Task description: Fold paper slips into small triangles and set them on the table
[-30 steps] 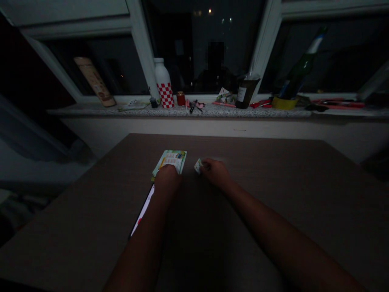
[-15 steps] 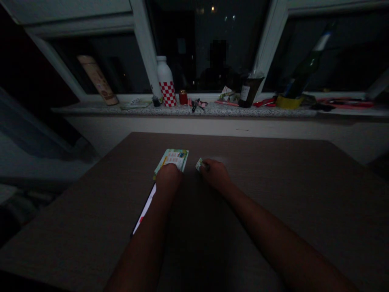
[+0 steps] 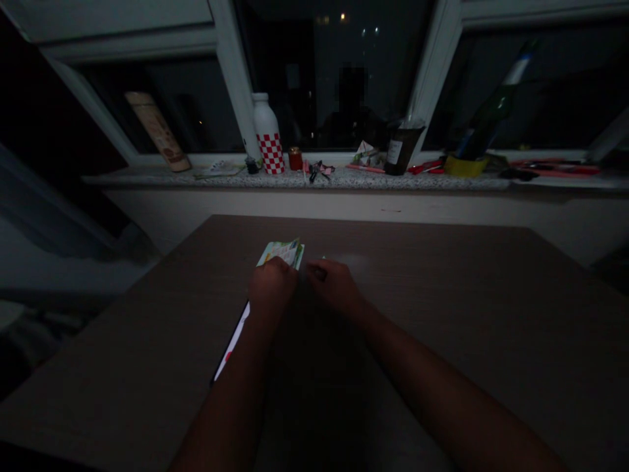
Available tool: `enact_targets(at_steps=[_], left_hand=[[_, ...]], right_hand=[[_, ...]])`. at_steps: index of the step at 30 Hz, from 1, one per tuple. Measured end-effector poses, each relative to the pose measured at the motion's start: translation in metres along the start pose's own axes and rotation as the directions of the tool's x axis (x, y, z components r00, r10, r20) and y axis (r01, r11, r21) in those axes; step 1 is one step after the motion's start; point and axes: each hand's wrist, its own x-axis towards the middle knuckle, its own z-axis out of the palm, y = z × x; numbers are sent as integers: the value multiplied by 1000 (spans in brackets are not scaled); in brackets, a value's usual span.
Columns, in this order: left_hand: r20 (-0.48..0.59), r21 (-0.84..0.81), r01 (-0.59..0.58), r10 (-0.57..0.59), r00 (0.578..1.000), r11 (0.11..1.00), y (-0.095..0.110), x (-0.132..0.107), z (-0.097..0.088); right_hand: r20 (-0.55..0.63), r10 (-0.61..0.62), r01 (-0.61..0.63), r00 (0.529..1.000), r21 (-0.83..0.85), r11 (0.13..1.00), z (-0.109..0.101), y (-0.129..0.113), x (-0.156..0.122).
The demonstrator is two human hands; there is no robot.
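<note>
Packet (image 3: 281,250), green-and-white: gripped in the left hand (image 3: 273,283), projecting beyond its knuckles; right hand (image 3: 334,283) just beside, fingers curled, hold on anything indiscernible.

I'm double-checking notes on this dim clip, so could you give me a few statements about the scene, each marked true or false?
1. The left hand is at the green-and-white printed paper. True.
2. The device with the lit screen lies to the right of both arms. False: it lies along the left side of the left forearm, which partly hides it.
3. The white bottle with red checks stands on the windowsill. True.
4. The small red jar stands on the table. False: it is on the windowsill, just right of the checked bottle.
5. The right hand rests at the table's right edge. False: it is near the middle, close beside the left hand.
</note>
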Motion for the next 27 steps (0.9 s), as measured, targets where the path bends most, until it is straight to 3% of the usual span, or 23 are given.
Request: enact_targets(at_steps=[4, 7, 9, 14, 17, 21, 24, 27], left_hand=[[-86, -294, -79, 57, 995, 953, 3, -5, -3], [-79, -620, -165, 149, 986, 767, 6, -8, -4], [-59, -764, -144, 154, 986, 629, 10, -10, -6], [0, -920, -57, 146, 989, 388, 27, -21, -11], [76, -967, 23, 200, 977, 253, 38, -27, -9], [135, -972, 74, 276, 952, 222, 53, -34, -4], [126, -965, 52, 281, 952, 256, 63, -41, 2], [209, -943, 112, 295, 932, 313, 71, -50, 15]], right_hand=[[67, -9, -7, 998, 234, 972, 0, 1, 1], [119, -16, -34, 993, 403, 914, -6, 3, 0], [151, -5, -66, 988, 461, 885, -13, 4, -3], [200, -17, -120, 980, 650, 750, -35, 1, -12], [180, 53, -170, 982, 739, 652, -48, 1, -20], [182, 127, -222, 975, 796, 564, -70, 7, -38], [165, 214, -258, 963, 794, 550, -88, 13, -56], [197, 275, -322, 941, 774, 545, -100, 20, -75]])
